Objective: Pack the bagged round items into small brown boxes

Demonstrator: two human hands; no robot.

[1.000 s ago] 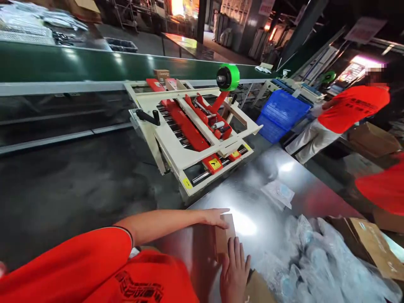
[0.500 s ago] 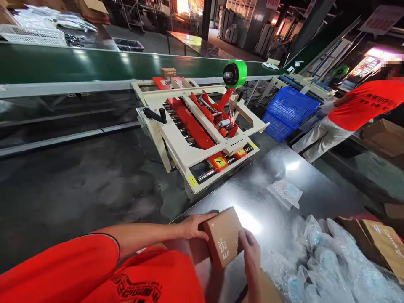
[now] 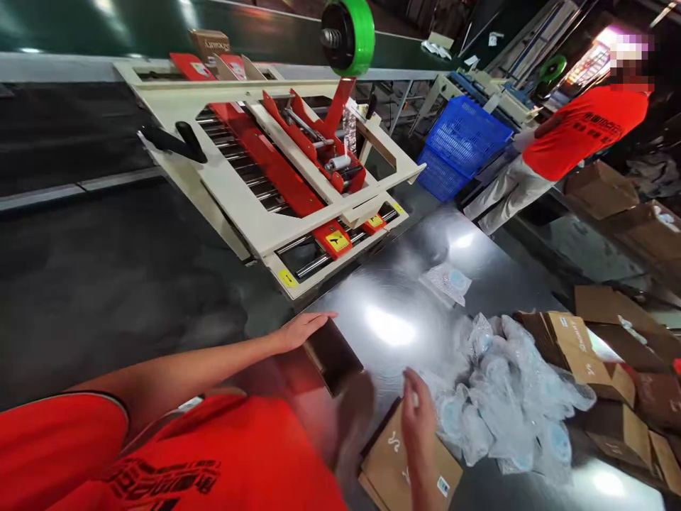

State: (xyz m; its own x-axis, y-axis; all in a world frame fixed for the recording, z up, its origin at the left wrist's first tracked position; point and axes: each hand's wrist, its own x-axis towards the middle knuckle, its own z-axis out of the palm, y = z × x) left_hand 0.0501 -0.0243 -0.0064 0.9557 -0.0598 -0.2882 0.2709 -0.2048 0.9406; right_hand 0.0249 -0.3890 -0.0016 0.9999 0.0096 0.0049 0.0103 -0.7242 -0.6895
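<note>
In the head view, a small brown cardboard box (image 3: 334, 358) stands on the metal table, its visible face dark and in shadow. My left hand (image 3: 304, 332) holds it along its far left edge, fingers stretched out and thumb hidden. A blurred brownish patch beside the box, maybe a flap, is too smeared to make out. My right hand (image 3: 418, 406) is apart from the box, fingers extended and nothing in them. Below it lie flat cardboard cartons (image 3: 384, 465), partly covered by my hand and wrist. Bubble-wrapped items (image 3: 500, 397) are heaped just right of my right hand.
A tape-sealing machine (image 3: 234, 206) with a green tape roll (image 3: 362, 35) stands ahead, beside a conveyor belt (image 3: 277, 35). Blue crates (image 3: 462, 135) and a person in a red shirt (image 3: 585, 135) are farther right. Folded cartons (image 3: 577, 348) lie at the right.
My right hand has let go of the box and moved down over the flat cartons. The box has turned, its printed face no longer showing. The camera view has swung down and right.
</note>
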